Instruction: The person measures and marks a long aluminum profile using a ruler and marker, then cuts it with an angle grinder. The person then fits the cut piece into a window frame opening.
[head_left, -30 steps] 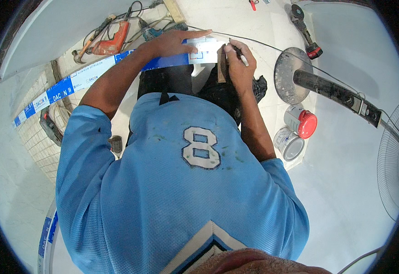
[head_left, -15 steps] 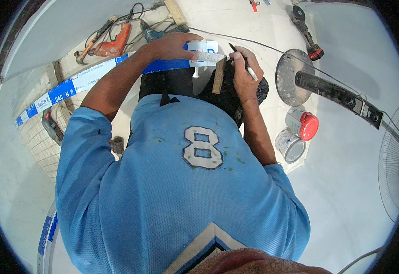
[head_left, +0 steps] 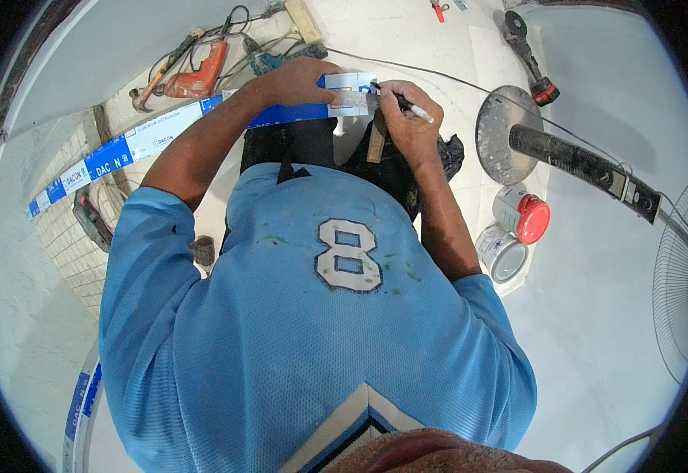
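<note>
One left hand (head_left: 301,81) and one right hand (head_left: 413,118) meet over one end of a long, film-wrapped strip (head_left: 163,132). The left hand grasps the strip near that end, its thumb at the blade of one small square (head_left: 376,140), which lies across the strip with its wooden handle angled toward the body. The right hand pinches one white-barrelled pen (head_left: 420,113), its dark tip at the strip's end, just right of the left hand.

Handling (judged): the strip is probably light and stiff, its smooth film rather slippery; it is best held by both long edges, close to the blade. The square looks rigid and is best steadied at its handle.

Counted around the hands: beyond the left hand, one orange drill (head_left: 202,71), one hammer (head_left: 155,83) and one teal power tool (head_left: 264,60); well right of the right hand, one grinder (head_left: 529,55), one round-based fan (head_left: 505,130) and two cans, one red-lidded (head_left: 521,214), one grey-topped (head_left: 504,254).
</note>
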Demonstrator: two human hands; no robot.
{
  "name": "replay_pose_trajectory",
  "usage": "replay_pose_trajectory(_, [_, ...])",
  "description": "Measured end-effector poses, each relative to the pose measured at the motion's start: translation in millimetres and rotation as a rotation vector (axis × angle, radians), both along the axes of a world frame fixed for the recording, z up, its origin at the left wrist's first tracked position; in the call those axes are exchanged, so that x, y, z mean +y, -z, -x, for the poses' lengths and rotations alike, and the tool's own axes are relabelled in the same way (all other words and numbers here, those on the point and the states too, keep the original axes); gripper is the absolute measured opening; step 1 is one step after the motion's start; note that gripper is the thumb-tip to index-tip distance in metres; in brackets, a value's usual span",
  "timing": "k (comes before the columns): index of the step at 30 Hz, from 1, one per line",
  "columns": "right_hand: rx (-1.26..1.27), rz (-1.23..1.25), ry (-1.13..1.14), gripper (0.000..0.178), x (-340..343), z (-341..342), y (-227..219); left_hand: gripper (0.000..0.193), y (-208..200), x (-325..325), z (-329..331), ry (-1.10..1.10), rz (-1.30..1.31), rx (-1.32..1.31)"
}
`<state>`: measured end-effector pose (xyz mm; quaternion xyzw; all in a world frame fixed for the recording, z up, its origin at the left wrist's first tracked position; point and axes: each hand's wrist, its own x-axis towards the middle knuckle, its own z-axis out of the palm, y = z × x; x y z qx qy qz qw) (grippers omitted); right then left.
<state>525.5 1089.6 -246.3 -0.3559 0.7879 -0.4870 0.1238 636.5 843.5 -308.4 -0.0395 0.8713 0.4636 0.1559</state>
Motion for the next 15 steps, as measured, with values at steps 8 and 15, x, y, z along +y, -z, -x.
replay_pose_trajectory(8, [-0.005,0.014,0.162,0.015,9,-7,4,0.074,5,2,-2,-0.007,0.019,0.018])
replay_pose_trajectory(15, [-0.161,-0.3,0.15,0.026,24,-19,13,0.073,-9,-1,3,0.046,0.005,-0.06])
